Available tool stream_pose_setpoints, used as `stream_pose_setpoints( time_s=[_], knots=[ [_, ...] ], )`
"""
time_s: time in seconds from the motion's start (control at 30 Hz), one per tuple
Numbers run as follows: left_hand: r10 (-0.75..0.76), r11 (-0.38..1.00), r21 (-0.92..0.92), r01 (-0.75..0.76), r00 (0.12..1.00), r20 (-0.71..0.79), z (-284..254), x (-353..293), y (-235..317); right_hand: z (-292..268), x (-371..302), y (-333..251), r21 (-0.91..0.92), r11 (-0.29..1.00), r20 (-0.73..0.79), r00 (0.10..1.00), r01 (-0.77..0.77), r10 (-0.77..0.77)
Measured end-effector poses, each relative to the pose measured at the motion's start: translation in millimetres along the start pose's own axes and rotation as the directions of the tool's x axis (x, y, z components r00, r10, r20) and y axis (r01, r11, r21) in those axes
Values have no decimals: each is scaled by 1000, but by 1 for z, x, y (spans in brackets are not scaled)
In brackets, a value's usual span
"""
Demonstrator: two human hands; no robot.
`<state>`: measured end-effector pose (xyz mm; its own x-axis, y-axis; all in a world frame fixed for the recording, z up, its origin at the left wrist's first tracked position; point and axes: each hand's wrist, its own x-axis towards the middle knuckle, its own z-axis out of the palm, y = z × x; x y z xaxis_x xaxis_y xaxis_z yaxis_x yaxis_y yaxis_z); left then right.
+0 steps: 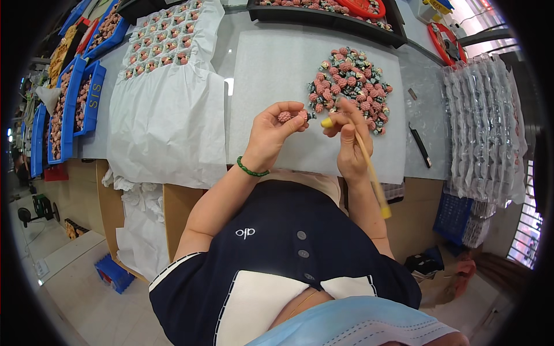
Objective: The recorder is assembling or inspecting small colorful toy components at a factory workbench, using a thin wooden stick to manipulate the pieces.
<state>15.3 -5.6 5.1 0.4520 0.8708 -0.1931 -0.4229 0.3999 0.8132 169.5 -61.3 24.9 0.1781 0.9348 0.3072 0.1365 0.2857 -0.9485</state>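
Note:
My left hand (266, 131), with a green bead bracelet (252, 172) at the wrist, is closed on small pink knobbly-headed figurines (303, 115). One shows at the fingertips and another in the curled fingers. Close by on the right, my right hand (353, 151) grips a slim pale stick (369, 164) with a yellow lower end; its upper end is too small to make out. A yellow cover (327, 123) sits at one right fingertip, facing the figurine. Just beyond the right hand lies a heap of similar pink figurines (349, 81) on a white sheet (259, 69).
At far left, a clear compartment tray (161, 40) of figurines sits on white paper (167, 121). Blue bins (89, 101) line the left side. A black tray (329, 20) stands at the back. A black-handled knife (420, 147) and stacked clear trays (482, 127) are at right.

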Motion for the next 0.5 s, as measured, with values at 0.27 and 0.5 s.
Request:
stream_pose_setpoints(
  time_s=[0.27, 0.5],
  knots=[
    [11, 999, 39, -8, 998, -68, -12, 3, -31, 4, -8, 27, -276, 960, -20, 999, -43, 39],
    [14, 998, 57, -11, 999, -48, -23, 8, -34, 24, 6, 46, -341, 909, -6, 967, 238, -255]
  ],
)
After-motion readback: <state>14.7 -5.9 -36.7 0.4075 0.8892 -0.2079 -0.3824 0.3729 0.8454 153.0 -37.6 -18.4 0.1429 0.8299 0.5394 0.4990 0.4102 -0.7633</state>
